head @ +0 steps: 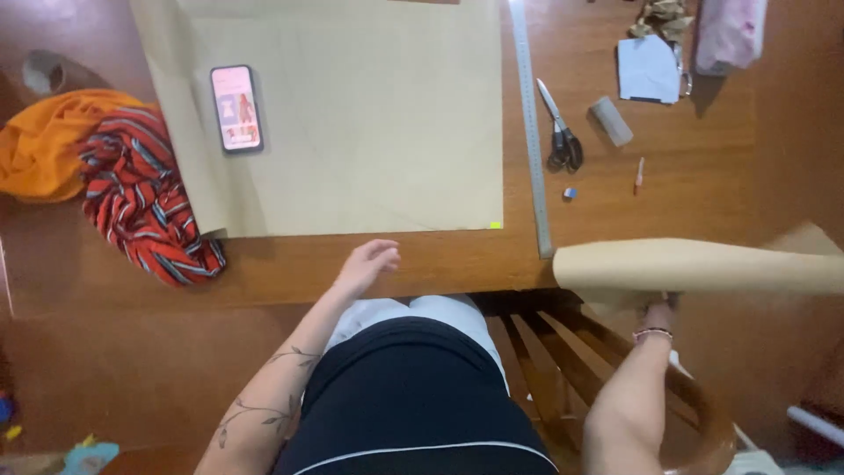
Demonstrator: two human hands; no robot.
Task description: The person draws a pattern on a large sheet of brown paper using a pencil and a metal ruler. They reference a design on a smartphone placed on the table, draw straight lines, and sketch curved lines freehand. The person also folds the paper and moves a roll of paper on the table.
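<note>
From the head camera, looking straight down, the right hand (658, 313) is raised under a roll of tan paper (703, 264) and its grip is clenched on the roll's lower edge; the fingers are mostly hidden behind the paper, with a thin bracelet showing at the wrist. The roll lies sideways past the right end of the wooden worktop (686, 193), above a wooden chair (563, 352), and runs off the picture's right edge. The left hand (367, 264) rests with its grip released, fingers loosely curled, on the near edge of the worktop, just below a large flat sheet of the same tan paper (369, 114) that is spread across the middle. A phone (236, 108) with a lit screen lies on the left part of that sheet. Along the sheet's right edge lies a long metal ruler (532, 132). To the right of the ruler lie scissors (560, 127), a small grey block (610, 120), a pale paper piece (648, 70) and a small pen-like stick (639, 174). At the left of the sheet lie a red striped cloth (141, 198) and an orange cloth (44, 145), touching each other.
</note>
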